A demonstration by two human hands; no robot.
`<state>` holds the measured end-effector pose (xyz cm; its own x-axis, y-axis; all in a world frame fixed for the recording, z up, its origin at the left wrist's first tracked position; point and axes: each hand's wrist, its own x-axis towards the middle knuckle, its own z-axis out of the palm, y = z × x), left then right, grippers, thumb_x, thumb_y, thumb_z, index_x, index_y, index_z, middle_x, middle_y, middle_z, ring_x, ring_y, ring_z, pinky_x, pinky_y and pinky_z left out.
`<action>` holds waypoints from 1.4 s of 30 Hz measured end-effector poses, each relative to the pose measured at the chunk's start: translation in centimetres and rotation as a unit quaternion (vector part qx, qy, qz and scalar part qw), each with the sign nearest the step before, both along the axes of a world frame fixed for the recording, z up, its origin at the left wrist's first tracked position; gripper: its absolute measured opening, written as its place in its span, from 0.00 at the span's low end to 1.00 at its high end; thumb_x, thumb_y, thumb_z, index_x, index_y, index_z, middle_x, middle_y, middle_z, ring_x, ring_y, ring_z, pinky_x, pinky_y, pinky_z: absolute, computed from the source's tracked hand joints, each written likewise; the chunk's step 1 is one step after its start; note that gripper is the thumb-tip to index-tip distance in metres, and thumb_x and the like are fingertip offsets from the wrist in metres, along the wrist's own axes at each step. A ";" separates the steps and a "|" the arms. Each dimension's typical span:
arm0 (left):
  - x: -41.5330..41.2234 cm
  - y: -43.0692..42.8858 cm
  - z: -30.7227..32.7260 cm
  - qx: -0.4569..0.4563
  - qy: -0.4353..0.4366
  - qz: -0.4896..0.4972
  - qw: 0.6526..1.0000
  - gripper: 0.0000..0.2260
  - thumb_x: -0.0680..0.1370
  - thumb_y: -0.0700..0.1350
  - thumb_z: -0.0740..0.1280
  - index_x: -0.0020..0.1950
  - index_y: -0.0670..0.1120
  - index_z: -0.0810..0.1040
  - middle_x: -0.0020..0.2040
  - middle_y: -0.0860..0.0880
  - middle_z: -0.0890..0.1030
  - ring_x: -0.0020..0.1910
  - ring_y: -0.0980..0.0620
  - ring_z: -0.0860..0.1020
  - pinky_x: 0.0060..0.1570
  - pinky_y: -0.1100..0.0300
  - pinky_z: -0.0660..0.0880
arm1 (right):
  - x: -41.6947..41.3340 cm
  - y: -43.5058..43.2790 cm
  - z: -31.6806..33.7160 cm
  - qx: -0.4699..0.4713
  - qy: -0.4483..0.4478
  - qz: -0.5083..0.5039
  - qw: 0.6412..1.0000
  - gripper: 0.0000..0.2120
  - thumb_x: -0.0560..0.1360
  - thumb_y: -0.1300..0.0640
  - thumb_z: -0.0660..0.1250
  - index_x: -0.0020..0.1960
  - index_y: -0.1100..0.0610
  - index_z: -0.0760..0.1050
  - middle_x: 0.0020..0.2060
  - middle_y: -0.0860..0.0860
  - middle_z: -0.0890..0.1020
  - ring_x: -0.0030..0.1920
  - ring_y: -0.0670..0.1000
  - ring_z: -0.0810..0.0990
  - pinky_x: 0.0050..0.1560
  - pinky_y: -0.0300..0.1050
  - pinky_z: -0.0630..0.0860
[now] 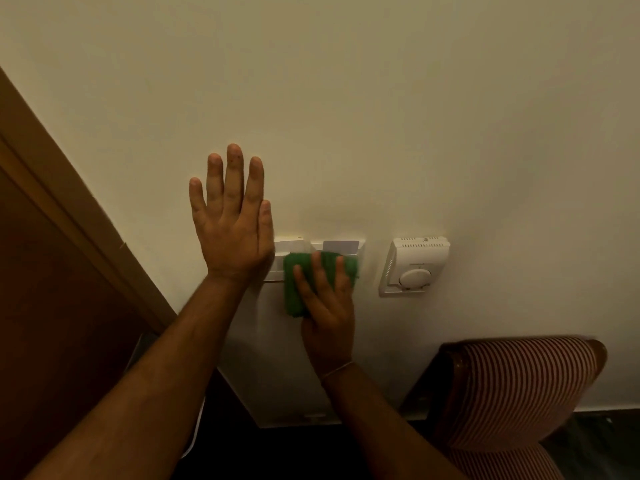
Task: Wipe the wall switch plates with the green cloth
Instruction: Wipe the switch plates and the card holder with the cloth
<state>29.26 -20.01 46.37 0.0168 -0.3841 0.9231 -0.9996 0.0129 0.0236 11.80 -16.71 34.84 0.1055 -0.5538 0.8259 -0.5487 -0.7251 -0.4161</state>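
A folded green cloth [298,289] is pressed against the white switch plate [341,247] on the cream wall by my right hand [327,306]. The cloth and hand cover most of the plate; only its top strip and left edge [287,244] show. A pale card sticks out of the plate's top slot. My left hand [232,220] lies flat on the wall just left of the plate, fingers spread and pointing up, holding nothing.
A white thermostat with a round dial [414,268] is mounted right of the plate. A brown wooden door frame [69,202] runs diagonally at left. A red-and-white striped chair back [519,386] stands at the lower right against the wall.
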 end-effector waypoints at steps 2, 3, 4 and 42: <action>0.1 0.0 0.0 0.002 0.004 0.000 1.000 0.29 0.91 0.53 0.48 0.91 0.53 0.43 0.90 0.53 0.37 0.90 0.50 0.38 0.87 0.46 0.35 | 0.4 -0.2 0.3 -0.013 0.013 0.009 1.000 0.22 0.86 0.66 0.57 0.77 0.53 0.71 0.77 0.53 0.72 0.87 0.55 0.52 0.80 0.67 0.65; 0.1 0.0 0.0 0.002 0.004 0.000 1.000 0.29 0.91 0.53 0.48 0.91 0.53 0.43 0.90 0.53 0.37 0.89 0.50 0.38 0.87 0.46 0.35 | 0.0 -0.4 0.4 -0.021 0.028 0.008 0.999 0.20 0.87 0.65 0.54 0.76 0.53 0.72 0.77 0.54 0.73 0.86 0.56 0.54 0.80 0.65 0.66; 0.1 0.0 0.0 0.001 0.001 0.002 1.000 0.29 0.91 0.53 0.48 0.91 0.53 0.42 0.90 0.53 0.37 0.89 0.50 0.38 0.87 0.46 0.35 | -0.6 -0.7 0.3 -0.034 0.053 0.007 0.998 0.20 0.88 0.63 0.53 0.76 0.53 0.73 0.77 0.54 0.73 0.86 0.56 0.55 0.81 0.63 0.65; -0.3 0.3 0.5 0.025 0.009 0.019 0.999 0.29 0.91 0.54 0.46 0.90 0.54 0.37 0.89 0.56 0.32 0.88 0.53 0.33 0.85 0.49 0.31 | -3.8 -2.5 -2.2 -0.094 0.153 0.037 0.983 0.21 0.89 0.57 0.55 0.82 0.49 0.60 0.82 0.48 0.60 0.87 0.55 0.51 0.87 0.56 0.48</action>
<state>28.91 -19.74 46.85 0.0493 -0.4278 0.9025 -0.9988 -0.0276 0.0415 7.96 -19.19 32.68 0.3990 -0.3752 0.8367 -0.5694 -0.8166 -0.0946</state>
